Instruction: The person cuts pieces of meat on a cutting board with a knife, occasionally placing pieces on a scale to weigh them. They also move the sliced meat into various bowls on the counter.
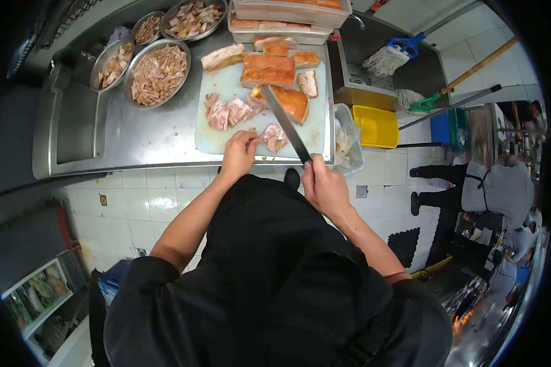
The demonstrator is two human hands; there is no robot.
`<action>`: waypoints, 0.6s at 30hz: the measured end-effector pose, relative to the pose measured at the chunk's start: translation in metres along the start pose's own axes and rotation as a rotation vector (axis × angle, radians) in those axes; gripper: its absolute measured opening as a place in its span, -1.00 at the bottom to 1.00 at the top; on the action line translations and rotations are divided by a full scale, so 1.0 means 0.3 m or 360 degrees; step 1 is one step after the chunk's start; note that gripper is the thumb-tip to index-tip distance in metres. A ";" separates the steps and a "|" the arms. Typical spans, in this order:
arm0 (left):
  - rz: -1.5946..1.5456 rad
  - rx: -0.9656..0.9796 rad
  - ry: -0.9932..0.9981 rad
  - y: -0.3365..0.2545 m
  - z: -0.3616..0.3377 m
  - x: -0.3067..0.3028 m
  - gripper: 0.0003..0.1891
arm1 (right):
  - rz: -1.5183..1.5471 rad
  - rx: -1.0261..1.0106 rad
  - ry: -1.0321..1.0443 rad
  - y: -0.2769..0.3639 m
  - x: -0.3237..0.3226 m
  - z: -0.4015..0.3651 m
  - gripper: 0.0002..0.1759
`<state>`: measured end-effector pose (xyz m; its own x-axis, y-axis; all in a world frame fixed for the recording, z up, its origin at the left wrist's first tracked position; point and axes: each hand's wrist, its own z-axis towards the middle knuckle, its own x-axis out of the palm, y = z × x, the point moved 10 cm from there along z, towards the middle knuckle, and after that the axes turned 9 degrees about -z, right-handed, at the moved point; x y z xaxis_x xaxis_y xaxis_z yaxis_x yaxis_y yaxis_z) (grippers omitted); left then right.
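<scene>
The knife's blade (283, 120) is smooth metal. The metal desk (156, 137) gleams; at two o'clock, that yellow tub (376, 127) is glossy plastic.

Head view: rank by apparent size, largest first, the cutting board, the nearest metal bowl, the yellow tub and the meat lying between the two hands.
1. Cutting board
2. Nearest metal bowl
3. Yellow tub
4. Meat between the hands

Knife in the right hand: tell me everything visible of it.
The knife has a long, grey, metal-looking blade and a dark handle, mostly hidden in the right hand's grip. It slants forward and left over the cutting board, its far end across an orange-skinned meat block. Whether blade and meat touch, I can't tell.
</scene>
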<state>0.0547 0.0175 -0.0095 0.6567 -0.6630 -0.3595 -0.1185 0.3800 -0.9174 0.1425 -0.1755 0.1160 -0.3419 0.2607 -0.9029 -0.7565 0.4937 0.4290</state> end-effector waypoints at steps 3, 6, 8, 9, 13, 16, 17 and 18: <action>-0.0082 -0.0109 0.0022 0.016 -0.022 -0.015 -0.86 | 0.0126 -0.0170 -0.0331 0.059 -0.045 0.013 -0.79; -0.0111 -0.0100 0.0013 0.004 -0.030 -0.017 -0.82 | -0.0356 -0.0036 0.0599 -0.162 0.371 0.048 -0.74; -0.0105 -0.0175 0.0187 -0.002 -0.028 0.026 -0.66 | -0.0398 -0.0048 0.0596 -0.131 0.348 0.093 -0.76; -0.0095 -0.0177 0.0169 0.008 -0.022 0.030 -0.66 | -0.0418 -0.0047 0.0599 -0.112 0.342 0.109 -0.77; 0.0429 0.0291 0.0219 -0.094 -0.011 0.071 -0.33 | -0.0321 -0.0040 0.0607 -0.111 0.286 0.113 -0.71; 0.0045 -0.0139 0.0474 -0.010 0.002 0.119 -0.25 | -0.0051 0.0130 0.0455 -0.193 0.217 0.002 -0.54; 0.0044 -0.0128 0.0479 -0.011 0.016 0.129 -0.25 | -0.0054 0.0135 0.0444 -0.228 0.207 -0.037 -0.54; 0.0154 0.0031 0.0508 -0.040 0.024 0.143 -0.23 | 0.0267 0.0228 0.0385 -0.264 0.191 -0.083 -0.58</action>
<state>0.0898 -0.0109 -0.0127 0.3764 -0.7904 -0.4833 -0.1530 0.4614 -0.8739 0.1690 -0.2204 0.0296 -0.5908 0.1520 -0.7924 -0.5982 0.5765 0.5566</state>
